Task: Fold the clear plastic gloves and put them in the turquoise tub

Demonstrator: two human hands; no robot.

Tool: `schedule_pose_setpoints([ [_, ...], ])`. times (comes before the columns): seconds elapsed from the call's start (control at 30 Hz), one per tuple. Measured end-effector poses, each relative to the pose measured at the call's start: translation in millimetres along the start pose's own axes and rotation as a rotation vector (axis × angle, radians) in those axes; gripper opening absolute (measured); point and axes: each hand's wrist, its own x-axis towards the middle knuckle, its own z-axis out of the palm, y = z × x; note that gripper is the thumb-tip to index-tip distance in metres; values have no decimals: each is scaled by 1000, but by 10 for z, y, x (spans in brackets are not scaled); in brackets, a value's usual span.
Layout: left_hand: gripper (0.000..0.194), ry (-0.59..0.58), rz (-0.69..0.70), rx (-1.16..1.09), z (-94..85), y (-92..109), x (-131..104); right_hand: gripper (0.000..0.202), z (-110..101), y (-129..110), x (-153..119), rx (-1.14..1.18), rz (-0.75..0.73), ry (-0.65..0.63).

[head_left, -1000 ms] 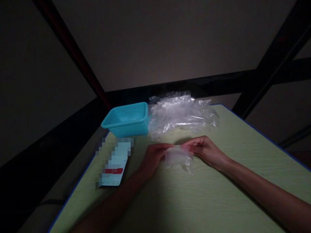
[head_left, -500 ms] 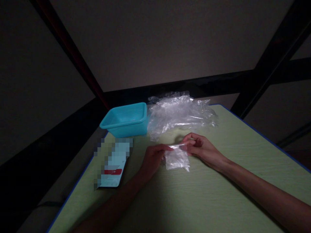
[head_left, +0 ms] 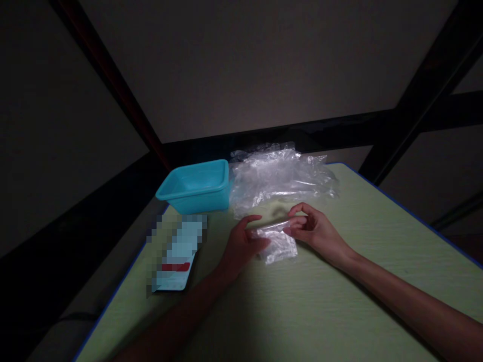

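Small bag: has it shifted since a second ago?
Yes. The small bag, pinched between the left hand and right hand, sits slightly nearer the plastic pile and unfolded flatter.

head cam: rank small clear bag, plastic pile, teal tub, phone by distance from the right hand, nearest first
1. small clear bag: pinched in the right hand, shared with the left hand.
2. plastic pile: just beyond the hand, at the table's far edge.
3. teal tub: far left, beside the pile.
4. phone: farthest, left edge.

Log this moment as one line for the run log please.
left hand: holds small clear bag | right hand: pinches bag's top edge | behind: plastic pile, teal tub | table
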Motion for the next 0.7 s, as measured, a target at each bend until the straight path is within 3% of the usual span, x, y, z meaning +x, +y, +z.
schedule_pose_setpoints([
  [0.2,83,34,21,-5,4,37,-3,36,-6,24,-6,21,-131,-96],
  [0.37,85,64,54,2,-22,48,11,23,-9,23,-21,-73,-40,-228],
  [0.7,85,50,69,-10,0,57,-6,36,-19,75,-9,-80,-16,-207],
])
